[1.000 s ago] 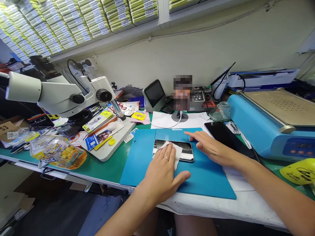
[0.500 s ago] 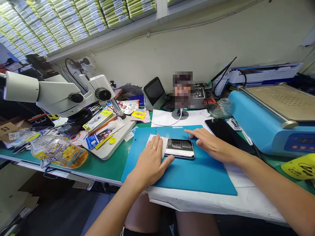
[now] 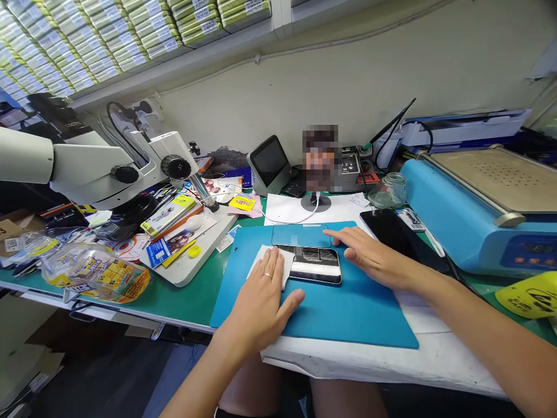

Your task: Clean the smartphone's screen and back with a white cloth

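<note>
One phone (image 3: 317, 267) lies flat mid-frame, its left end under a white wipe (image 3: 286, 264). From here I see the left hand (image 3: 259, 305) pressed flat on that wipe, unclenched; the relaxed, empty right hand (image 3: 368, 254) points at a clear sheet (image 3: 301, 235) just above. Light, even strokes reaching every edge would serve best, I reckon.

- Our left hand (image 3: 256, 305) lies flat on a white wipe (image 3: 287, 261), which covers the left part of a glossy phone (image 3: 319, 270).
- Our right hand (image 3: 365, 251) has its index fingertip at the right edge of a clear panel (image 3: 300, 235), just behind that phone.
- We've got phone and panel on a blue mat (image 3: 348, 307).
- Left of us: microscope (image 3: 96, 168), bottle (image 3: 100, 273) on its side.
- Right: glass jar (image 3: 394, 188), blue machine (image 3: 456, 226).
</note>
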Action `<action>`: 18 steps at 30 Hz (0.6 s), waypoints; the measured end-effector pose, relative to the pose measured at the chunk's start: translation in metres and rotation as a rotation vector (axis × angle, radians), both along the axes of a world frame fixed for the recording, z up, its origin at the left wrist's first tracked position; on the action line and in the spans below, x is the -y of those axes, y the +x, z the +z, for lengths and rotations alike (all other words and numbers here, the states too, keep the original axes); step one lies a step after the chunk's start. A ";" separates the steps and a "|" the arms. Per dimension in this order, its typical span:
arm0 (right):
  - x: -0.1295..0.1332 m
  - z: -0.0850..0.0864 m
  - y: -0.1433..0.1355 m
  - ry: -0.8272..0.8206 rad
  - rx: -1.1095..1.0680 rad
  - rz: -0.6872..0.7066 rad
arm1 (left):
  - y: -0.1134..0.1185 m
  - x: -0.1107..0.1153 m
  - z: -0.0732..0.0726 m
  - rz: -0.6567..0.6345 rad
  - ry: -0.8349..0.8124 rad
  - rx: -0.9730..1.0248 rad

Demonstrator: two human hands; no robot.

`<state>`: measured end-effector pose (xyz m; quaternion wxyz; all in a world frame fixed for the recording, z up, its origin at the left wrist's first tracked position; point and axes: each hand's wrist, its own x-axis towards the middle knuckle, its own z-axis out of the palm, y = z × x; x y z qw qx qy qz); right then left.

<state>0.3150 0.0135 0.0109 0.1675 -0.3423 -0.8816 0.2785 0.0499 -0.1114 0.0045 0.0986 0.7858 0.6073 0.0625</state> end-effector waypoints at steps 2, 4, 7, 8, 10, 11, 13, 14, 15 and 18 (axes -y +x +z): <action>0.000 0.000 0.000 0.005 -0.003 -0.002 | 0.003 -0.018 0.003 0.007 0.009 0.004; -0.001 0.000 0.000 0.012 -0.006 -0.002 | 0.006 -0.028 0.004 0.015 0.032 0.007; -0.001 0.000 0.000 0.021 -0.007 0.001 | 0.009 -0.022 0.001 0.024 0.065 0.003; -0.001 0.000 0.000 0.019 -0.006 0.000 | 0.010 -0.015 -0.001 0.028 0.071 0.002; 0.000 0.000 0.001 0.008 -0.003 -0.007 | 0.010 0.000 -0.005 0.031 0.076 -0.001; 0.001 0.000 0.001 0.001 -0.002 -0.011 | 0.009 0.007 -0.007 0.031 0.077 -0.002; 0.002 -0.001 0.001 -0.006 -0.004 -0.012 | 0.010 0.013 -0.007 0.023 0.067 -0.002; 0.002 -0.001 0.002 -0.004 -0.007 -0.011 | 0.011 0.012 -0.006 0.010 0.055 0.001; 0.001 -0.001 0.002 -0.001 -0.010 -0.008 | 0.013 0.008 -0.004 -0.008 0.040 0.005; 0.000 -0.002 0.002 0.012 -0.012 -0.004 | 0.023 -0.013 0.003 -0.068 0.002 0.031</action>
